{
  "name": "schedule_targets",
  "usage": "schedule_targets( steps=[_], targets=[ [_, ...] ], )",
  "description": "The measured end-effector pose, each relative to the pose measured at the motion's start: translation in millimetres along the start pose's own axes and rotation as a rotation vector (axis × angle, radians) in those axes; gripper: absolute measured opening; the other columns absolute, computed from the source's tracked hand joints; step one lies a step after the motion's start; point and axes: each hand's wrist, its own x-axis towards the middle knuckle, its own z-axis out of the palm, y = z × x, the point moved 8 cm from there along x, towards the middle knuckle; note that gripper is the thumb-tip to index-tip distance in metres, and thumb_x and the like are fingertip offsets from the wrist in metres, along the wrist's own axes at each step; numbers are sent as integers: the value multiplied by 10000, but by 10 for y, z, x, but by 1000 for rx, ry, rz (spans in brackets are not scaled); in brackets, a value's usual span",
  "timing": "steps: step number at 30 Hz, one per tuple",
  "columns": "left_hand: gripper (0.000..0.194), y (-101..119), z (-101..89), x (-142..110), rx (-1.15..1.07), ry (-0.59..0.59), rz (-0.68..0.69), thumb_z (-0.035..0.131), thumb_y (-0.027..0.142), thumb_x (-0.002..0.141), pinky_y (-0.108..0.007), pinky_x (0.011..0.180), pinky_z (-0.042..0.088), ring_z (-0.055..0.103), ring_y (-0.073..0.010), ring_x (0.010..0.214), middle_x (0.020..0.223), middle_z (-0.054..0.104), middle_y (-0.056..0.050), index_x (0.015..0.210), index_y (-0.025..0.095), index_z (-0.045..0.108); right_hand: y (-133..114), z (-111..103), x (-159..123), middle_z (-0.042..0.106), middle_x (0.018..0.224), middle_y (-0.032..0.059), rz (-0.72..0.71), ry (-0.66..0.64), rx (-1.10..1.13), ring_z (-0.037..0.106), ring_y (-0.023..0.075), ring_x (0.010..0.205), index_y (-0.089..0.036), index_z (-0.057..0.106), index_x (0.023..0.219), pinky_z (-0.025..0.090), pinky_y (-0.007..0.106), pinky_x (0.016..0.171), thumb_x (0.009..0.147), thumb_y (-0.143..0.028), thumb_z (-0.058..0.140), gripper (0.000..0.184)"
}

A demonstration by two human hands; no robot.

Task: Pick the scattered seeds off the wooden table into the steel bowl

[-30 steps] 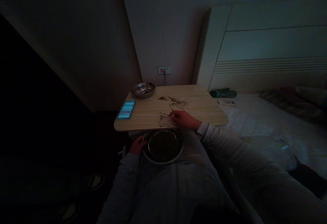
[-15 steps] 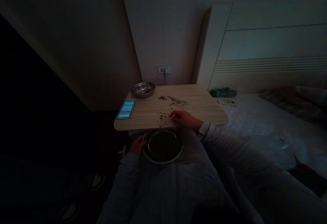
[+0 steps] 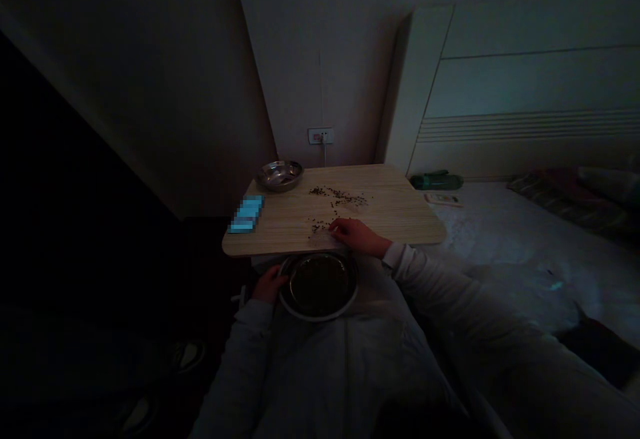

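Observation:
A round metal plate [image 3: 319, 285] rests on my lap under the near edge of a small wooden table [image 3: 395, 209]. My left hand [image 3: 269, 285] grips the plate's left rim. My right hand [image 3: 355, 235] lies on the tabletop near its front edge, fingers curled over a pale sheet [image 3: 324, 239], beside a small clump of dark seeds [image 3: 317, 227]. More dark seeds [image 3: 339, 195] are scattered farther back on the table. The room is very dim.
A small metal bowl [image 3: 280, 175] stands at the table's back left, with a glowing blue phone [image 3: 247, 214] on the left edge. A wall socket [image 3: 321, 136] is behind. A bed [image 3: 525, 239] lies to the right, with a green object [image 3: 437, 181] and a remote [image 3: 443, 199] on it.
My right hand has shifted slightly along the table's front edge; the view has tilted a little. The left hand stays on the plate's rim.

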Motion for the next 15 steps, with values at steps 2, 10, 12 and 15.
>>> schedule_targets(
  steps=[2,10,12,15],
  targets=[
    [249,-9,-5,1,-10,1,-6,614,245,402,-377,828,414,597,-243,813,624,649,21,648,213,635,25,-2,2,629,705,27,29,11,-11,517,91,610,-120,625,944,363,194,587,793,-173,490,209],
    [240,-45,-32,35,7,5,14,633,231,428,-367,823,422,607,-240,808,653,670,11,665,206,657,154,-47,7,643,747,45,91,69,-1,543,105,652,-118,622,922,382,206,614,793,-180,490,195],
    [233,-61,-47,57,12,16,17,634,228,427,-372,834,417,604,-248,836,659,672,7,658,206,657,161,-47,25,647,759,53,98,78,-9,549,109,662,-113,622,922,386,209,623,792,-177,491,196],
    [252,-100,-68,99,-5,21,25,637,231,415,-373,845,412,597,-253,874,676,675,4,665,203,658,129,-23,70,653,781,68,98,60,-24,553,115,666,-99,620,948,389,211,620,797,-186,488,219]
  ],
)
